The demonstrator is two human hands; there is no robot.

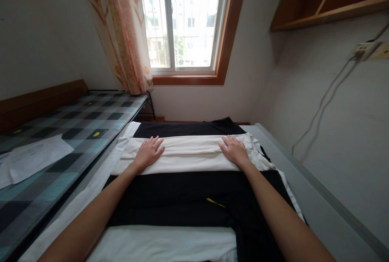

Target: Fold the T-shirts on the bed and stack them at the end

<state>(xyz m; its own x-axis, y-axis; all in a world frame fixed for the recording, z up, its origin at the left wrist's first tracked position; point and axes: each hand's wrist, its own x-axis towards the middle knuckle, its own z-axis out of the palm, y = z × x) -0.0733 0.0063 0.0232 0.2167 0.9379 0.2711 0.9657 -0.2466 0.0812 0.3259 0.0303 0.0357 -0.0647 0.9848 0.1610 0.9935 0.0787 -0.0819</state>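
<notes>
A white cloth (pixel 188 157) lies in a long folded band across a black garment (pixel 170 197). On the left part of the band my left hand (pixel 149 151) rests palm down, fingers spread. My right hand (pixel 234 150) lies flat on its right part, fingers also apart. Neither hand grips anything. The black garment shows beyond and in front of the band, with a small yellow strip (pixel 216 202) on it. White fabric (pixel 164 243) shows at the bottom, nearest to me.
To the left is a bed with a checked mattress (pixel 69 128), with white papers (pixel 36 157) on it. A curtain (pixel 121 31) hangs by the window (pixel 194 22). A wooden shelf (pixel 328 19) and a cable (pixel 322 106) are on the right wall.
</notes>
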